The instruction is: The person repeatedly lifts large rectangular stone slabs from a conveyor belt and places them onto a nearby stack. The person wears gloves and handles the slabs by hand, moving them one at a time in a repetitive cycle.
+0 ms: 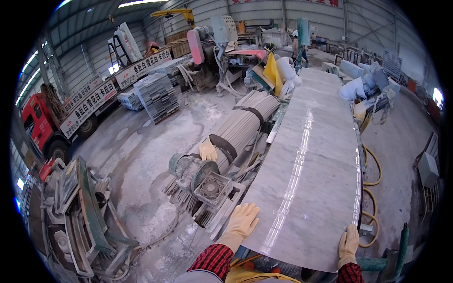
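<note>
**Both gloved hands on the near end of a polished marble slab**

Head view: A long grey-white marble slab (309, 160) lies flat and runs away from the person toward the far end of the workshop, its glossy face catching a bright streak of light. The left hand (243, 220), in a pale yellow rubber glove over a red-and-black checked sleeve (212, 259), rests palm down on the near left corner of the slab, fingers spread flat and closed on nothing. The right hand (348, 243), gloved the same way, sits at the near right corner with its fingers laid over the edge; whether they curl under and clamp the rim cannot be told from here.

Just left of the slab stands a dusty electric motor with a gearbox (200, 179), and behind it a bundle of long grey stone strips (245, 125) bound with dark straps; a spare yellow glove (208, 151) lies on the bundle. A yellow hose (373, 188) loops on the floor beside the slab's right edge. Farther left, across the dusty concrete floor (141, 151), a stack of grey tiles on a pallet (157, 96) stands near a red flatbed truck (40, 125). Near the lower left corner sits a grey-green machine frame (80, 212). Beyond the far end of the slab a person (297, 45) stands, too small to make out.
</note>
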